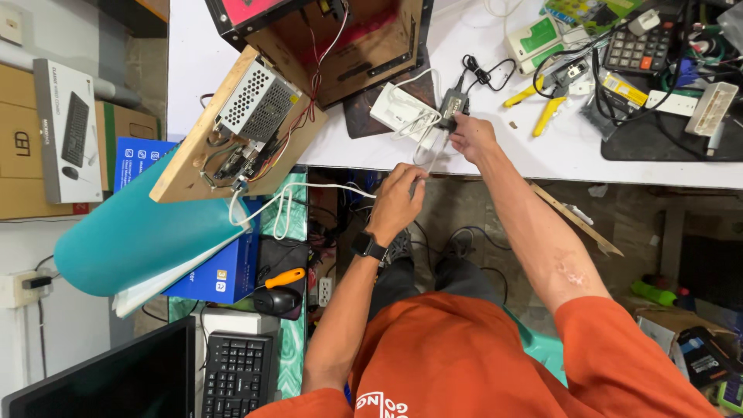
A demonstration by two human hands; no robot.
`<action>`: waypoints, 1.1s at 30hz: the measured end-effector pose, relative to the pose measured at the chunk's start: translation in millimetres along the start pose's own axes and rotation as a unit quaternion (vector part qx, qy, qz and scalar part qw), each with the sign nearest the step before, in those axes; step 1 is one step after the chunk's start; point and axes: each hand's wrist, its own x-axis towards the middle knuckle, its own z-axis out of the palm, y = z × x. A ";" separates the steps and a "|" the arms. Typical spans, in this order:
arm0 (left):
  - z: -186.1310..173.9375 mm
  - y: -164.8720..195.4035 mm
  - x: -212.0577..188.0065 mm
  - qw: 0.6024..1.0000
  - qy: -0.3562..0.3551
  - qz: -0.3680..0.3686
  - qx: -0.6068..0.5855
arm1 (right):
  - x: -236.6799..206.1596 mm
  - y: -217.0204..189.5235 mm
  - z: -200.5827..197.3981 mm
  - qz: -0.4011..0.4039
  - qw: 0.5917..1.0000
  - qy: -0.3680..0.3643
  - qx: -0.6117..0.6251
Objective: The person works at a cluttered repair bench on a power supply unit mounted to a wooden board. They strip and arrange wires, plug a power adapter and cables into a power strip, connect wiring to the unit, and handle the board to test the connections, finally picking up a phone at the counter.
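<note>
Bench: white worktop [542, 151], cluttered w/ tools at far right.
Board: bare plywood panel [232, 131] w/ perforated metal power-supply box [258, 101], hanging over bench's left edge.
Cable: thin white cord [309, 190], runs from board's low end in loops to left hand, on up to bench edge.
Adapter: small dark grey plug block [453, 104] on bench, just beside white flat box [395, 108].
Left hand [396, 203]: below bench edge, closed round white cord; black watch on wrist.
Right hand [470, 135]: fingers pinched on adapter's near end.
Handling: cord prob. light, floppy, snag-prone; best held near plug end. Adapter prob. rigid, light; grip by body, not lead.
Pliers: yellow-handled pliers [542, 104], right of adapter, untouched.
</note>
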 end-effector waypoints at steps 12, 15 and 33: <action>21.9 5.2 13.8 0.997 0.066 -0.025 -0.010 | -25.9 13.4 -36.4 -0.006 0.974 -0.144 0.172; 34.3 5.6 29.2 0.994 0.047 -0.070 -0.070 | -38.0 24.8 -52.2 -0.078 0.946 -0.235 0.208; 28.5 59.5 13.1 0.982 0.011 0.152 0.113 | -90.1 45.1 -71.1 -0.125 0.951 -0.147 0.242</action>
